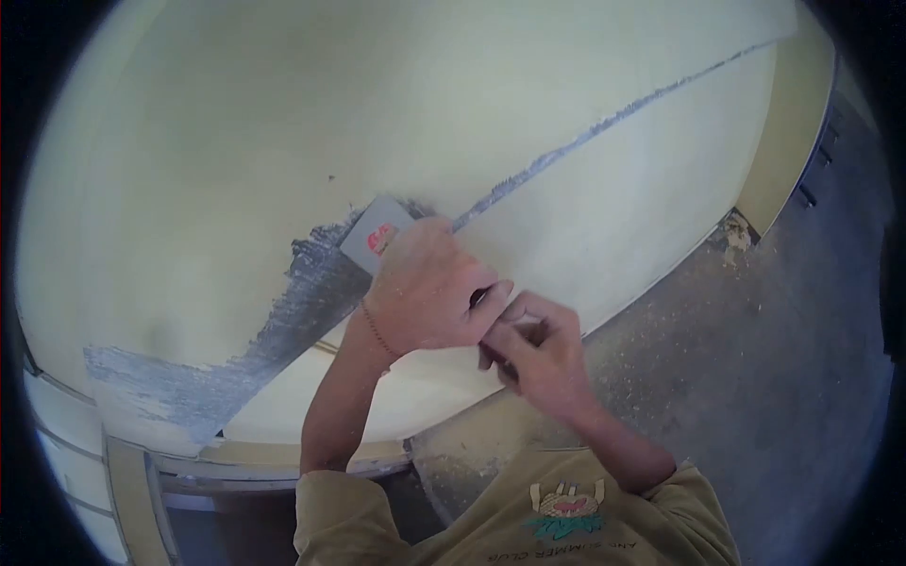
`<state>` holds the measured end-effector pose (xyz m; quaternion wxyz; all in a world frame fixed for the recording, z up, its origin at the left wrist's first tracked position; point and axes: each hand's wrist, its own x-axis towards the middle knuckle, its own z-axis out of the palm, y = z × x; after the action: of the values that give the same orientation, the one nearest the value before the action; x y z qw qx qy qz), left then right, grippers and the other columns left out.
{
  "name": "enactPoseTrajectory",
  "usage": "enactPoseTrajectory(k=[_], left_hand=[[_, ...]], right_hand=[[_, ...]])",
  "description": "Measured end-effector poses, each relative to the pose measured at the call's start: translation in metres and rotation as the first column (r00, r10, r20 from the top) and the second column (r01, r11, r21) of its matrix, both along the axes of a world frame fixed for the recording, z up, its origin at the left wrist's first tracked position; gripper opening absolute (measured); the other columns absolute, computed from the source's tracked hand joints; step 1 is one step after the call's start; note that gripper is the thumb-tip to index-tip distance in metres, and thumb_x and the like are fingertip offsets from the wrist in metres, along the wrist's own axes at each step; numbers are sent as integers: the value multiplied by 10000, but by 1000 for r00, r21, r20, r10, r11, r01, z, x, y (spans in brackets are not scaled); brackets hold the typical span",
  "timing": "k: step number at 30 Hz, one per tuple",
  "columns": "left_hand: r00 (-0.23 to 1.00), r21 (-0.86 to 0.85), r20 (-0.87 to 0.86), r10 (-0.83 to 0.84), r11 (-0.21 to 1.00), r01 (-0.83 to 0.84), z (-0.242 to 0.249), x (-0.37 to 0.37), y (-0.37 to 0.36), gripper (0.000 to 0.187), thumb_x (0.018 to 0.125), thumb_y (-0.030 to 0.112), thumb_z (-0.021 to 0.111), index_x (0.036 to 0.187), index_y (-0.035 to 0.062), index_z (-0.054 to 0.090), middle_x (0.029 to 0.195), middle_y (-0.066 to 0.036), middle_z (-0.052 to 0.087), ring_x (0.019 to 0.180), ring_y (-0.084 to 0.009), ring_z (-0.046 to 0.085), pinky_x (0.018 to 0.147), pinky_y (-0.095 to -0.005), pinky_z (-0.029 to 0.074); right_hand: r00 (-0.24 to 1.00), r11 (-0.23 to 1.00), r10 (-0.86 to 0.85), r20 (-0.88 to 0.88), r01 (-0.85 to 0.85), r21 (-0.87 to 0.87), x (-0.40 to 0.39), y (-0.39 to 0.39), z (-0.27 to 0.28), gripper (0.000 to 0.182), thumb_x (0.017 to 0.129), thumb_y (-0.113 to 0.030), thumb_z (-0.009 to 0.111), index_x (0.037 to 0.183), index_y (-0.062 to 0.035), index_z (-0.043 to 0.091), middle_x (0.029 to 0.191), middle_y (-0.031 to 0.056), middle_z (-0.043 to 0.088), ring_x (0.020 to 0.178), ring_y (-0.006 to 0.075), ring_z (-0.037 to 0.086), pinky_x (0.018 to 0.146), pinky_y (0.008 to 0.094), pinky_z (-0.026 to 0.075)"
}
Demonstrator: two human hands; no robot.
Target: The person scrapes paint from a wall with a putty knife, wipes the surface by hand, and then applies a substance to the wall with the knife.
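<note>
A flat grey blade-like plate with a red print [374, 236] lies against the cream wall [236, 123], over a rough grey patch [307, 292]. My left hand [425, 288], with a thin bracelet at the wrist, is closed at the lower right of the plate and covers its near end. Something dark shows between the thumb and fingers. Right beside it, my right hand [543, 351] has its fingers curled and pinched close to the left fingertips. What they hold, if anything, is hidden.
A thin grey scraped line [604, 124] runs up the wall to the upper right. The dusty grey floor [736, 349] lies at the right, with crumbled material [736, 236] by the wall's corner. White panels [71, 443] and a dark opening [255, 528] are at the lower left.
</note>
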<state>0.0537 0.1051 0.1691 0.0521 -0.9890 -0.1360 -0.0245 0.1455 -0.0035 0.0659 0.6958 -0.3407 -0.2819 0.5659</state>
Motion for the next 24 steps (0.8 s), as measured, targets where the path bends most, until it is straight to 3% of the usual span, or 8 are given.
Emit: enactPoseTrajectory(k=[9, 11, 16, 18, 19, 20, 22, 24], left_hand=[[865, -69, 500, 27, 998, 8, -60, -57, -18, 393, 819, 225, 664, 1155, 28, 611, 1271, -255, 502, 1242, -357, 445, 1039, -474, 309], [630, 120, 735, 252, 866, -486, -55, -64, -27, 716, 845, 284, 662, 1422, -2, 349, 1506, -328, 87, 1417, -465, 71, 1119, -576, 78], [261, 54, 929, 262, 603, -796, -81, -13, 19, 907, 899, 490, 570, 1451, -90, 144, 1507, -349, -63, 1414, -469, -86, 1115, -593, -9], [527, 161, 758, 383, 674, -721, -126, 25, 35, 871, 880, 518, 565, 1399, -115, 267, 1465, -398, 120, 1395, -506, 102, 1107, -622, 68], [749, -344, 43, 661, 713, -611, -93, 49, 13, 720, 877, 495, 580, 1287, -86, 462, 1419, -363, 292, 1329, -474, 310, 1087, -602, 198], [834, -220, 458, 308, 948, -229, -141, 62, 9, 502, 883, 406, 592, 1150, -18, 612, 1299, -306, 484, 1179, -462, 481, 1026, -594, 287], [995, -587, 72, -65, 804, 95, -173, 67, 3, 395, 910, 298, 572, 1179, 12, 617, 1210, -229, 596, 1106, -372, 574, 1011, -430, 386], [971, -827, -234, -54, 537, -169, -147, 71, -25, 370, 910, 231, 563, 1201, 6, 604, 1253, -221, 572, 1146, -277, 575, 986, -352, 421]], right_hand=[[987, 880, 156, 44, -118, -460, 57, -88, -113, 319, 891, -241, 656, 1072, 20, 620, 664, 42, 608, 500, 81, 515, 419, 234, 354], [992, 861, 126, 28, -95, -500, 65, -111, -152, 337, 892, -240, 650, 1093, 27, 606, 672, 41, 610, 511, 86, 529, 433, 240, 370], [987, 798, -153, 47, 151, -583, 73, -131, -201, 363, 863, -147, 670, 1143, 48, 547, 823, 86, 639, 716, 163, 626, 649, 298, 499], [988, 837, -153, 22, 141, -528, 79, -121, -183, 381, 848, -125, 679, 1153, 53, 535, 858, 97, 642, 751, 177, 629, 688, 305, 505], [988, 876, -151, -5, 132, -463, 83, -114, -174, 402, 833, -103, 687, 1163, 58, 523, 894, 107, 645, 786, 191, 633, 727, 312, 511], [989, 874, -150, 3, 134, -467, 85, -112, -170, 402, 833, -103, 687, 1163, 58, 523, 894, 107, 645, 786, 191, 633, 727, 312, 511], [975, 847, -178, 135, 222, -483, 90, -113, -166, 375, 796, -70, 697, 1128, 35, 559, 905, 98, 655, 809, 172, 632, 742, 301, 509], [956, 871, -118, 267, 229, -435, 100, -122, -165, 354, 780, -59, 701, 1102, 27, 581, 911, 93, 660, 817, 164, 633, 754, 304, 510]])
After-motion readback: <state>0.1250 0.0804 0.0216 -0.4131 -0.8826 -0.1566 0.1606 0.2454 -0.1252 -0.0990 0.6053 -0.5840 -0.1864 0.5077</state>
